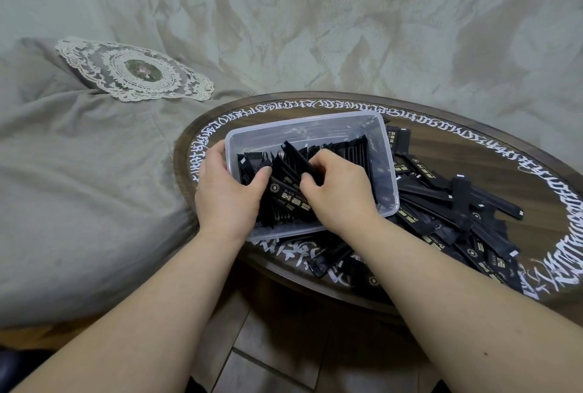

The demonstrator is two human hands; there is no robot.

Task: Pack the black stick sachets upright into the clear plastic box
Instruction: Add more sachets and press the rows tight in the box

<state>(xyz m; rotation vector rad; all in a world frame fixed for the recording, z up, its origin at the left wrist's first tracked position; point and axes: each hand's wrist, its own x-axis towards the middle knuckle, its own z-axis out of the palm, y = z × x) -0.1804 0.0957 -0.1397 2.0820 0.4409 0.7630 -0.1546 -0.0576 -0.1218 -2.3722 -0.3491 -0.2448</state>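
Note:
A clear plastic box [303, 127] stands on a round dark wooden table [473, 153] with white lettering round its rim. Several black stick sachets [344, 153] stand on edge inside the box, leaning in rows. My left hand [225, 194] grips the box's left wall, thumb inside against the sachets and fingers outside. My right hand [337, 192] reaches into the box from the near side and pinches a black sachet [298, 156] that tilts up to the left. A loose pile of sachets [448, 213] lies on the table right of the box.
More sachets [334, 258] lie at the table's near edge under my right forearm. A grey fabric cushion [79, 190] with a lace doily [135, 72] sits to the left. Pale draped fabric [347, 20] fills the background. Tiled floor [268, 345] shows below the table.

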